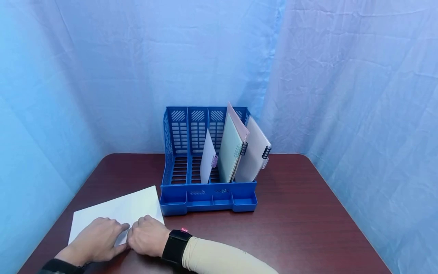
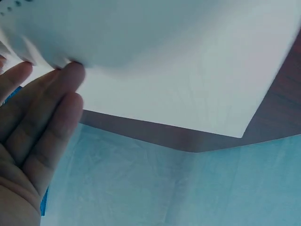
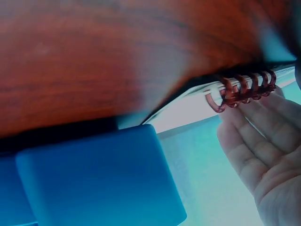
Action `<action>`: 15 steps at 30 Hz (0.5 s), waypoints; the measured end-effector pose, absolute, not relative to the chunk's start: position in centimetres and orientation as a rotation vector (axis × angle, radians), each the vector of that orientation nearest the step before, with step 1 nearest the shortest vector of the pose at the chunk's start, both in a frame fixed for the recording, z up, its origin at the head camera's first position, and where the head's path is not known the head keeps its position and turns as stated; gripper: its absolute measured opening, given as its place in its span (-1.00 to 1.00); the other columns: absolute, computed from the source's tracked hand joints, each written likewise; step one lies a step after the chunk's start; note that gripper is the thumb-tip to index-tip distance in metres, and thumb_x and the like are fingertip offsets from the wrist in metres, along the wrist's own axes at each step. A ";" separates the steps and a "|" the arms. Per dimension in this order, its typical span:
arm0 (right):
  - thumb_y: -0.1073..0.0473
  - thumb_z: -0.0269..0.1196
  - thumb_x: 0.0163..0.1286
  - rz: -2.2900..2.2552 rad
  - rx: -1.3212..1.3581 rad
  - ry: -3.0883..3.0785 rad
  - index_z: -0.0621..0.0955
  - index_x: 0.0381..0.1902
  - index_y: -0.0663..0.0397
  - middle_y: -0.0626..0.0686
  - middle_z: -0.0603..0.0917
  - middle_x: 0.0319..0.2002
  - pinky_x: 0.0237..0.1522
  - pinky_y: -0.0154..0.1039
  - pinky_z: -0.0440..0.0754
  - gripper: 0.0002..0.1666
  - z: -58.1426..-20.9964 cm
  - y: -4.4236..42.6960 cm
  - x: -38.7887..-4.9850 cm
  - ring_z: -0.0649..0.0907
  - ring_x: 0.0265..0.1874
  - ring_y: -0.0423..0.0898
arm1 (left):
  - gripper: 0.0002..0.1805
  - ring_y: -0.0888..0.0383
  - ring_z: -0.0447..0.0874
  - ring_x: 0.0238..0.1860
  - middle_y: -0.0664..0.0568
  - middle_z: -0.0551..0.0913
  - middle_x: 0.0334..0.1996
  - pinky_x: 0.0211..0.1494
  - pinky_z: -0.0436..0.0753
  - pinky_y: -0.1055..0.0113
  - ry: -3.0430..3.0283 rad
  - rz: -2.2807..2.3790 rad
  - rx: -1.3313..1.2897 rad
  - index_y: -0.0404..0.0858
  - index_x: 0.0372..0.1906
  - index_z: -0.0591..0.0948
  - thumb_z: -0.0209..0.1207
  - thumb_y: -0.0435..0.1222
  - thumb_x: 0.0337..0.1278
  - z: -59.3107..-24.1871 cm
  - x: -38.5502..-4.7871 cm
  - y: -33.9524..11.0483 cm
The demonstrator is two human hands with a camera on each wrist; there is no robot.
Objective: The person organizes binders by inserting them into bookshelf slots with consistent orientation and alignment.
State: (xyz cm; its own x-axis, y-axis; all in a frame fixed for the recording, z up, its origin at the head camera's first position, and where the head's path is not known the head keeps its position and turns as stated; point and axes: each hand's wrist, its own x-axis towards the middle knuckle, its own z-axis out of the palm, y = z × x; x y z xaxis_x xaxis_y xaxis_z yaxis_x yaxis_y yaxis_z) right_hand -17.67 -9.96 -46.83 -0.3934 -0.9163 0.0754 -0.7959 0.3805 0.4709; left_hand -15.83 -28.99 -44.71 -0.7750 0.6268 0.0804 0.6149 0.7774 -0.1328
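Observation:
A white ring-bound notebook [image 1: 137, 198] lies at a slant on the table's left front, its bound edge towards me. My left hand [image 1: 97, 238] holds it near that edge; in the left wrist view its fingers [image 2: 51, 108] touch the white sheet beside a row of punched holes. Right beside it, my right hand [image 1: 148, 235] grips the bound edge with bent fingers. The right wrist view shows reddish-brown rings [image 3: 244, 89] at these fingertips. Both thumbs' contact with the rings is hidden in the wrist views.
A blue desk file rack [image 1: 208, 198] stands close to the notebook's right corner. Its slots hold a small notebook with purple rings [image 1: 207, 158], a pale green notebook [image 1: 229, 152], a pink one [image 1: 236, 120] and white ones [image 1: 252, 152]. Pale curtains surround the dark red table [image 1: 301, 228].

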 end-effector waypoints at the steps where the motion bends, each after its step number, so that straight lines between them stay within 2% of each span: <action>1: -0.07 -0.02 0.62 -0.542 1.500 -2.321 0.63 -0.10 -0.18 -0.21 0.59 -0.36 -0.29 -0.35 0.56 -0.70 -46.9 -10.0 -17.7 0.53 -0.44 -0.27 | -0.59 0.30 0.38 -0.66 0.30 0.37 -0.71 -0.55 0.47 0.22 -2.844 0.141 -1.007 -0.08 -0.40 0.65 0.38 0.18 0.05 -44.7 -15.8 -29.0; 4: -0.05 -0.04 0.62 -0.582 1.516 -2.338 0.62 -0.04 -0.14 -0.19 0.58 -0.33 -0.24 -0.35 0.58 -0.69 -46.9 -9.9 -17.8 0.55 -0.41 -0.27 | -0.57 0.34 0.37 -0.65 0.33 0.38 -0.69 -0.56 0.44 0.24 -2.843 0.102 -1.008 -0.06 -0.39 0.64 0.37 0.22 0.06 -44.7 -15.6 -29.0; 8: -0.01 0.04 0.57 -0.642 1.570 -2.351 0.63 -0.13 -0.25 -0.21 0.62 -0.33 -0.16 -0.30 0.59 -0.79 -46.8 -10.0 -17.8 0.58 -0.35 -0.26 | -0.57 0.36 0.40 -0.62 0.36 0.40 -0.66 -0.55 0.44 0.25 -2.821 0.068 -0.997 -0.06 -0.36 0.64 0.40 0.20 0.00 -44.8 -15.3 -29.0; 12: -0.03 0.07 0.54 -0.677 1.612 -2.311 0.65 -0.24 -0.39 -0.26 0.63 -0.34 -0.22 -0.25 0.59 -0.79 -46.7 -10.2 -17.5 0.59 -0.38 -0.25 | -0.58 0.36 0.44 -0.58 0.36 0.42 -0.62 -0.51 0.49 0.24 -2.785 0.070 -1.005 -0.07 -0.36 0.63 0.42 0.17 -0.03 -44.9 -15.0 -29.0; 15: -0.03 0.07 0.54 -0.662 1.594 -2.269 0.62 -0.31 -0.37 -0.29 0.61 -0.41 -0.31 -0.27 0.58 -0.78 -46.6 -10.2 -17.4 0.58 -0.45 -0.27 | -0.61 0.36 0.37 -0.61 0.35 0.36 -0.64 -0.54 0.43 0.25 -2.812 0.085 -0.990 -0.03 -0.43 0.55 0.44 0.12 -0.04 -44.8 -14.7 -29.0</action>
